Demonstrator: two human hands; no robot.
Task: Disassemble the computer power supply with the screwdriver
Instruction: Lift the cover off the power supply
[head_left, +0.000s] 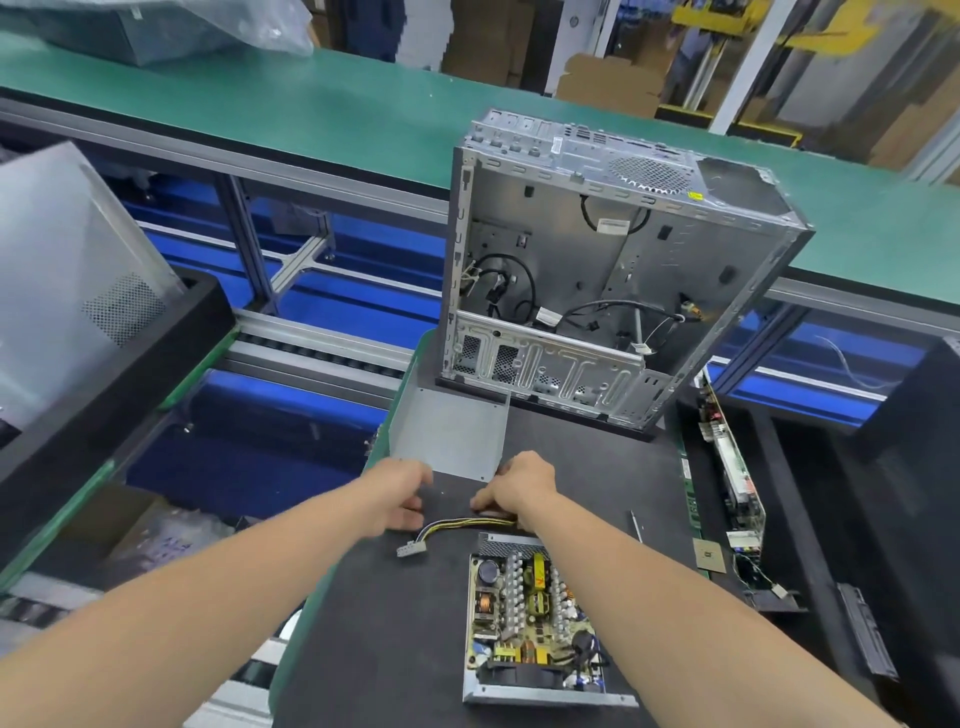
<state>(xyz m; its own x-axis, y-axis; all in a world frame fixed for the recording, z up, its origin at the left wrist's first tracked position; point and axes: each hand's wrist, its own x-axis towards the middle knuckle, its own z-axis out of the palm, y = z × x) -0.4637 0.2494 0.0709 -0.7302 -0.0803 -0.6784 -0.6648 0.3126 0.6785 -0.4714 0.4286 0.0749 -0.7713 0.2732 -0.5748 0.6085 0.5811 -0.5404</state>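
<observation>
On the black work mat (395, 649), close to the person, lies the power supply (535, 618) with its lid off: its shallow metal tray holds a circuit board crowded with coils, a dark capacitor and rows of silvery cooling fins. A yellow and black cable bundle (462, 524) runs left from the far end of the tray and ends in a white plug (412, 548) lying on the mat. The right hand (522, 486) is curled over the bundle and grips it just beyond the tray. The left hand (400, 493) is beside it, fingers bent down towards the mat; whether it holds anything cannot be told. Just beyond both hands lies a bent grey metal cover (449, 434). Behind that stands a computer case (597, 270), upright, its open side facing the person, with loose black cables inside. A thin rod (636, 526) lies on the mat right of the right forearm, too small to identify. A green belt (311, 104) runs behind the case.
</observation>
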